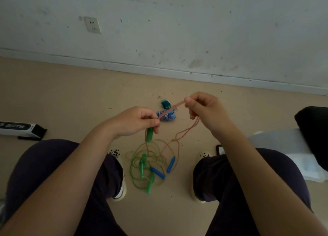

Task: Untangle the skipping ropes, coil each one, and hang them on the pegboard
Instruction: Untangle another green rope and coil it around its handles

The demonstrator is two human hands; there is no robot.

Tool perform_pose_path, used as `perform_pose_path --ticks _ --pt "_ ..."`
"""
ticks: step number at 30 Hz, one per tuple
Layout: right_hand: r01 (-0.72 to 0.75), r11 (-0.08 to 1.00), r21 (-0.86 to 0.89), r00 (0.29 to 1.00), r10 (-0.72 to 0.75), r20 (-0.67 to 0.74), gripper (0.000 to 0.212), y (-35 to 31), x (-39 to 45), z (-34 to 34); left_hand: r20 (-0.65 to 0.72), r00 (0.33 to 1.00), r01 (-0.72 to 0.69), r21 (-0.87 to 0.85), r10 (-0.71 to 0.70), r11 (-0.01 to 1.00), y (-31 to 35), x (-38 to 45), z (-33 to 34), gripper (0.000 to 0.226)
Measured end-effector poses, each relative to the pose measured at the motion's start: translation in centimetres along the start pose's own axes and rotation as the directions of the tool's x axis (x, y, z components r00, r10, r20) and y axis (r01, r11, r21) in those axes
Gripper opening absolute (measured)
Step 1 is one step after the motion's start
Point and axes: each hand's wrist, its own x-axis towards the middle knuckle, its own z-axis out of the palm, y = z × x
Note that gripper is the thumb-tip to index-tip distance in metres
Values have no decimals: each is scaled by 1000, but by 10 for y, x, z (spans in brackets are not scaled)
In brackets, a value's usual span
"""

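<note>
My left hand (137, 122) and my right hand (204, 107) pinch a stretch of thin pinkish rope (171, 108) taut between them. A green handle (149, 134) hangs below my left hand's fingers. Loops of the pinkish rope trail from my right hand down to the floor, where they mix with a green rope (138, 166) in a tangle between my feet. Two blue handles (171, 164) and green handles (150, 183) lie in that tangle. Farther away on the floor lies a blue-and-white striped rope (167, 117) in a bundle with dark green handles (166, 103).
I sit with my knees apart above a beige floor (71, 94). A white wall with a socket (92, 24) stands ahead. A long black-and-white box (21, 128) lies at the left; a black item (314, 129) on white plastic (284, 143) and a phone (219, 149) sit at the right.
</note>
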Motion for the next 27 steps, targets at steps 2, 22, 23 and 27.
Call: perform_pose_path --ticks 2,22,23,27 --pt "-41 999 -10 997 41 65 24 1 0 -1 0 1000 -19 -64 19 998 2 -1 4 22" --pt "72 994 84 989 -82 122 11 2 2 6 -7 999 -38 -380 38 924 13 -4 10 17" --pt "102 989 111 984 -117 137 13 2 1 7 -3 999 -37 -417 39 908 14 -4 10 16" --pt "147 985 85 956 -164 245 11 2 -2 19 19 999 -17 -443 29 896 16 -4 14 30"
